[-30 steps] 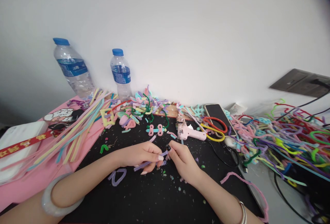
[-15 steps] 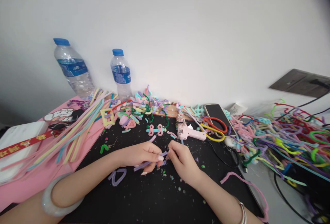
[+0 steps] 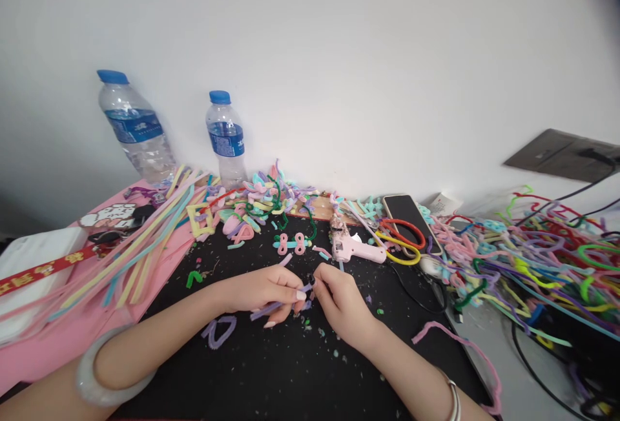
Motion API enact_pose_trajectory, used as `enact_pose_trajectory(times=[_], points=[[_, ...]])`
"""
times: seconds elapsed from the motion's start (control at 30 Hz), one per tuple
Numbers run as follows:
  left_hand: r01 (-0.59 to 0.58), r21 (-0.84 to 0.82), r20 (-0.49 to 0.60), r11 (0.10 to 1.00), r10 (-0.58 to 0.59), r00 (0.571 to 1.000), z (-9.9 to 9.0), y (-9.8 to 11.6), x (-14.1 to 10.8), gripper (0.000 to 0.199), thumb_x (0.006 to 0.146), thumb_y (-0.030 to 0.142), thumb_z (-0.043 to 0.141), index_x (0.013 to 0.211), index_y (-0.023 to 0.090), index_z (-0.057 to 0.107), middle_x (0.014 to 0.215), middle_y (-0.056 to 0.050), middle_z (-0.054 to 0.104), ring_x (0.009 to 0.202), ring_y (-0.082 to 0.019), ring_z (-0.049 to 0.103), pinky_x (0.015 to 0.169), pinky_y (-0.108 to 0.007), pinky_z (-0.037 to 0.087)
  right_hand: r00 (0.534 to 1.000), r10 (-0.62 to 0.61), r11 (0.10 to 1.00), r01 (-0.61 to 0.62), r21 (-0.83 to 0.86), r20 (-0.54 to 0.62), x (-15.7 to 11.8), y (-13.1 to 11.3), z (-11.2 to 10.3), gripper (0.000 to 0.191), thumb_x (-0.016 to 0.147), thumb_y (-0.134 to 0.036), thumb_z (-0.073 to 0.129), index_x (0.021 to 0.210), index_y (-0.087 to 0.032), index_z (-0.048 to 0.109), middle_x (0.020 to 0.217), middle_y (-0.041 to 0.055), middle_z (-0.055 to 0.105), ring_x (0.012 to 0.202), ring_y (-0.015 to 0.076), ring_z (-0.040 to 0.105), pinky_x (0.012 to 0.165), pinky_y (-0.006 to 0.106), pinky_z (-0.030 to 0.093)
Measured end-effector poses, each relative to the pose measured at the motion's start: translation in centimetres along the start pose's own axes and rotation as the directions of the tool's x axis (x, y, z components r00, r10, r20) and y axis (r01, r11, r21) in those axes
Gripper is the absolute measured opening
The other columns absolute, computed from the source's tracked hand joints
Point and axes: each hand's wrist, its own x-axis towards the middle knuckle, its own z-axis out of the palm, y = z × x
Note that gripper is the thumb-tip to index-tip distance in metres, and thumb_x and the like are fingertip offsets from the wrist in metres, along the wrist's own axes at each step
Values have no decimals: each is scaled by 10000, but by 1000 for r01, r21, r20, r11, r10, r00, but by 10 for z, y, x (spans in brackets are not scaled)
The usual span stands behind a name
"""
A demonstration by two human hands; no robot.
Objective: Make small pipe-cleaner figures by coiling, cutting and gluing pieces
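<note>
— What's being worked?
— A fuzzy purple stem (image 3: pixel 265 312), soft and bendy, low over the black mat (image 3: pixel 261 376). The left hand (image 3: pixel 264 288) pinches it between thumb and fingers, which hide its middle.
— And the right hand (image 3: pixel 341 301)?
— Closed, fingertips drawn together right by the stem's upper end, next to something small and dark. I can't tell whether it grips the stem.
— Anything close by?
— A bent purple loop (image 3: pixel 213 338), just below the left wrist, and crumbs of coloured fluff scattered underneath.
— What's in the way?
— Beyond the right hand, a smooth pink plastic glue gun (image 3: pixel 361 251), with a dark phone (image 3: pixel 404 209) behind. A tangled fuzzy heap (image 3: pixel 542 246) crowds the right side; straight pastel stems (image 3: pixel 145 234) fan out left. Two clear bottles (image 3: pixel 133 125) (image 3: pixel 227 140) stand at the wall.
</note>
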Motion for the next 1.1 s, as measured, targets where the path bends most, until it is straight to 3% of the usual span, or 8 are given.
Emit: enact_pose_trajectory(times=[0.4, 0.9, 1.0, 1.1], points=[[-3, -7, 3, 1000, 3, 1000, -1, -2, 1, 268, 872, 374, 486, 765, 140, 557, 414, 48, 506, 321, -56, 312, 370, -180, 203, 1000, -6, 999, 5, -38, -11, 0, 2, 2, 209, 914, -165, 363, 708, -204, 371, 670, -24, 441, 613, 116, 427, 573, 225, 317], [-2, 7, -10, 1000, 2, 1000, 0, -1, 0, 267, 879, 362, 478, 755, 141, 561, 410, 45, 504, 334, -60, 329, 382, -177, 221, 1000, -8, 976, 11, -218, 14, -1, -6, -2, 178, 919, -193, 347, 756, -202, 418, 710, -5, 482, 616, 130, 467, 570, 236, 320], [13, 10, -4, 1000, -13, 1000, 1, 0, 0, 275, 877, 371, 479, 755, 141, 565, 412, 44, 505, 336, -59, 332, 379, -172, 223, 1000, -2, 983, 4, -182, 13, -1, -6, -1, 182, 920, -191, 348, 747, -202, 405, 710, -9, 470, 621, 126, 453, 574, 236, 310], [15, 13, -2, 1000, -15, 1000, 1, 1, 0, 270, 875, 374, 481, 765, 142, 566, 418, 45, 510, 331, -55, 317, 370, -170, 208, 1000, 18, 1000, -19, -25, -18, -1, -3, -1, 243, 930, -207, 346, 687, -203, 352, 660, -28, 426, 599, 112, 412, 563, 225, 298]])
